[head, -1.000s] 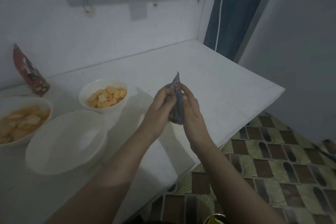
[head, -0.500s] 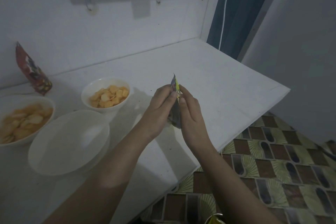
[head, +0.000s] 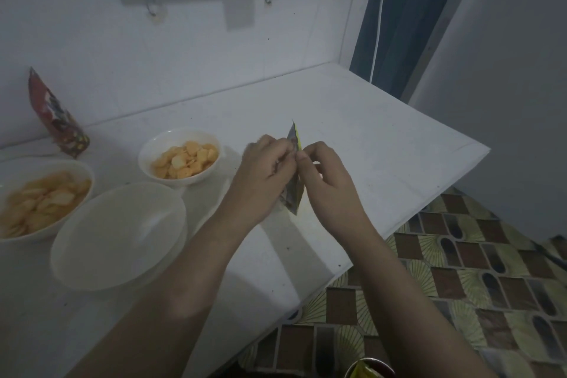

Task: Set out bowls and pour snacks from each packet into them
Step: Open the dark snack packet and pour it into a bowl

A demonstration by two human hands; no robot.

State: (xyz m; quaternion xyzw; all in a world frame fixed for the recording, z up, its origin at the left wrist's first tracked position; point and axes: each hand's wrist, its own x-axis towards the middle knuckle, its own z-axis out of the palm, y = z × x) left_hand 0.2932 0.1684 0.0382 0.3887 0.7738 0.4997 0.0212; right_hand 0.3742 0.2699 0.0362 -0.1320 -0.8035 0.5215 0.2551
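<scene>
Both hands [head: 299,175] pinch a thin, seemingly foil packet [head: 294,169].

L hand [head: 266,173], R hand [head: 328,178]: fingertips pinched together, prob.

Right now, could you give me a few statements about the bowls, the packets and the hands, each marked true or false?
1. Both hands pinch the packet near its top. True: the left hand and the right hand hold it upright between them.
2. The near bowl is full of snacks. False: it holds nothing.
3. The small bowl holds orange snacks. True.
4. The red packet lies flat on the counter. False: it stands upright against the wall.
5. The left bowl holds nothing. False: it holds pale snacks.
</scene>
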